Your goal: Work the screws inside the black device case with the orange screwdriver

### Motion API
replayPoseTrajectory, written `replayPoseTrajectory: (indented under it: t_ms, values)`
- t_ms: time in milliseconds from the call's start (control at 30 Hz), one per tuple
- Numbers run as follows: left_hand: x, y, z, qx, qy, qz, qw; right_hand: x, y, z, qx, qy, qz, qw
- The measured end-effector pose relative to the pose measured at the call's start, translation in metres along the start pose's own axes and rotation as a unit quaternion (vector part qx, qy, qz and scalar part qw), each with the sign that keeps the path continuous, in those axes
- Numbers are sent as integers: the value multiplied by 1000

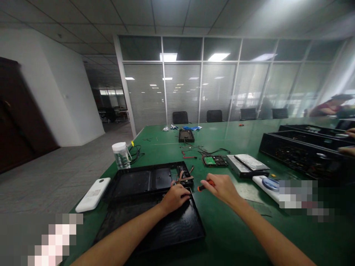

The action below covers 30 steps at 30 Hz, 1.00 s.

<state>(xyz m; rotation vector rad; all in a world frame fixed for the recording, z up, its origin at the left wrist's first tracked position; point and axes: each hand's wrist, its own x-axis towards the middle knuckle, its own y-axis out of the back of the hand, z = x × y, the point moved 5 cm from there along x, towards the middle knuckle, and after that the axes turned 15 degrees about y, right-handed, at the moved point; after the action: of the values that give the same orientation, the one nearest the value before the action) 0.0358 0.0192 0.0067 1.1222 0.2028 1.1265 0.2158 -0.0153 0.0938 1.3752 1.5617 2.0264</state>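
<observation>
1. Right hand (222, 186): closed around the orange-and-black handle of a screwdriver (206, 185). The tool lies nearly level above the green table (222, 240), its thin shaft directed left toward the left hand. Contact at the tip cannot be confirmed.
2. Left hand (175, 199): fingers bent, placed at the far right corner of the near black panel (177, 225). Whether the fingertips pinch a small part cannot be told.
3. Near black panel: lies on the table in front of the person, partly covered by the left forearm.
4. Far black tray (135, 181): lies just beyond the near panel, along its far edge. Striped wires (183, 178) rise at its right end. Whether tray and panel are joined cannot be told.
5. Left side of the table: a white device (93, 195) lies near the edge; a clear bottle (121, 157) with a white lid stands farther back.
6. Beyond the right hand: a drive with a green circuit board (210, 160) lies left of a silver-and-black unit (246, 165).
7. Far section: a small black box (186, 136) lies just nearer than blue-and-white fabric (192, 128).
8. Right side: open black cases (299, 155) stand near a co-worker's hand (346, 150).
</observation>
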Motion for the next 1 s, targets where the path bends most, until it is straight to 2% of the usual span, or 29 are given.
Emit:
replayPoseTrajectory:
  t_ms: [100,200,267,367,533,633,767,900,1000]
  values:
    - [0,0,0,2,11,1,1000,25,20,-21,-76,0,-99,992]
    - [0,1,-1,15,22,2,1000,48,27,-39,-23,36,-163,986]
    - [1,0,0,21,26,-2,999,58,27,-43,-18,23,-188,982]
    - [1,0,0,19,24,-8,999,65,25,-35,-74,-48,-189,978]
    - [2,0,1,21,17,-12,1000,65,19,-34,-8,6,-201,980]
    - [2,0,1,21,22,-12,999,62,21,-25,-52,-37,-191,979]
    - [1,0,3,27,21,-19,999,61,18,-29,-14,-6,-191,982]
    - [0,1,5,33,12,-22,999,61,23,-28,-89,-55,-179,978]
    - [-2,3,7,43,5,-16,999,55,24,-26,-54,-51,-176,982]
